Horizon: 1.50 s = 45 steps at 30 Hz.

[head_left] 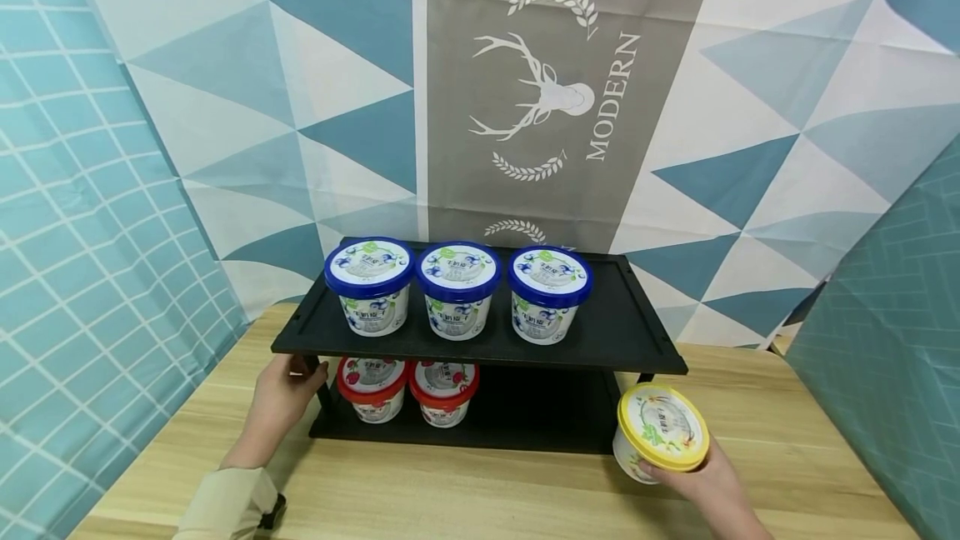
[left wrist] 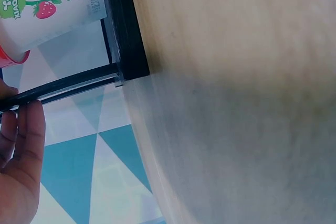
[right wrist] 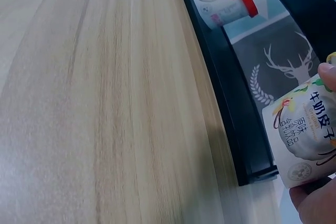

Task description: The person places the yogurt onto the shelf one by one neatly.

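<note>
My right hand [head_left: 716,482] grips a yellow-lidded dairy tub [head_left: 663,432] at the right front corner of a black two-tier shelf [head_left: 622,298]. The tub tilts in the head view and overlaps the lower tier's end. In the right wrist view its printed white side [right wrist: 304,129] shows, with thumb and fingers around it. My left hand [head_left: 279,402] holds the shelf's left post, fingers on one side of the black post [left wrist: 68,85] and thumb on the other in the left wrist view. Two red-lidded tubs [head_left: 445,390] stand on the lower tier [head_left: 555,415], at its left.
Three blue-lidded tubs [head_left: 458,290] stand in a row on the upper tier, left to centre. The shelf sits on a wooden table [head_left: 450,490]. Behind it hangs a patterned cloth [head_left: 360,107] with a deer print; blue tiled cloth [head_left: 75,273] lines the left side.
</note>
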### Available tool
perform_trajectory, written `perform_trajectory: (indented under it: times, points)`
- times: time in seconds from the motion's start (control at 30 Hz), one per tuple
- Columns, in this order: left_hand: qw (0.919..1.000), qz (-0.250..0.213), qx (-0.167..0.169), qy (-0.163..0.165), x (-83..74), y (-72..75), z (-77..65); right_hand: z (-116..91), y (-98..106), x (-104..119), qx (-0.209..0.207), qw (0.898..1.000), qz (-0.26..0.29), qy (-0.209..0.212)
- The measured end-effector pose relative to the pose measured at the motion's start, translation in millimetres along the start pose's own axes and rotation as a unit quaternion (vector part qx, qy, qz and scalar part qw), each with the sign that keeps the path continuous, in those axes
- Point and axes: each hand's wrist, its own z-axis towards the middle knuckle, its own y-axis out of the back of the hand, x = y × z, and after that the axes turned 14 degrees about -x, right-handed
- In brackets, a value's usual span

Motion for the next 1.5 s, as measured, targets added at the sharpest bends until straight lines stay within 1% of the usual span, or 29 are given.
perform_trajectory:
  times: [0.1, 0.23, 0.37, 0.67, 0.97, 1.2, 1.3, 1.5]
  points:
    - [1.0, -0.004, -0.003, 0.003, -0.2, 0.4, -0.1, -1.6, -2.7, 0.9, 0.001, 1.0, 0.015, 0.018]
    - [1.0, -0.003, -0.002, 0.006, -0.6, 0.4, -0.2, -2.8, -5.9, 3.8, 0.004, 0.999, 0.017, 0.034]
    - [1.0, 0.002, 0.003, 0.005, -0.4, 0.2, -0.2, -4.0, -8.4, 6.4, 0.002, 1.0, -0.005, 0.024]
    - [1.0, 0.002, 0.006, 0.002, 1.4, -0.9, 0.6, -5.5, -15.1, 8.3, -0.005, 0.999, 0.005, 0.035]
    - [0.9999, 0.002, 0.011, 0.012, 1.6, -0.7, -0.1, -6.3, -21.6, 11.0, -0.007, 0.998, 0.02, 0.055]
    - [0.9999, 0.003, 0.008, 0.011, 2.1, -0.9, 0.3, -6.1, -25.2, 13.1, -0.004, 0.998, 0.034, 0.054]
    - [0.9999, 0.002, 0.008, 0.01, 2.3, -0.8, 0.4, -5.9, -26.8, 13.4, -0.003, 0.998, 0.027, 0.051]
    - [0.9998, 0.0, 0.014, 0.011, 1.9, -0.6, -0.2, -5.9, -30.4, 16.2, -0.003, 0.998, 0.02, 0.06]
